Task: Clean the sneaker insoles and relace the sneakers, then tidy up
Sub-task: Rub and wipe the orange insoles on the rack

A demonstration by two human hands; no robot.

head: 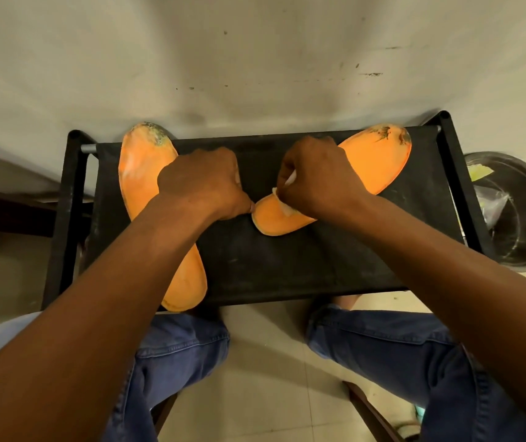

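Black desk (287, 269) against wall, two orange insoles on it. My left hand (201, 183) curled, thumb pinning right insole (373, 161) heel; right hand (319, 177) gripping white brush (290, 179), on it. Left insole (142, 167) under my forearm.
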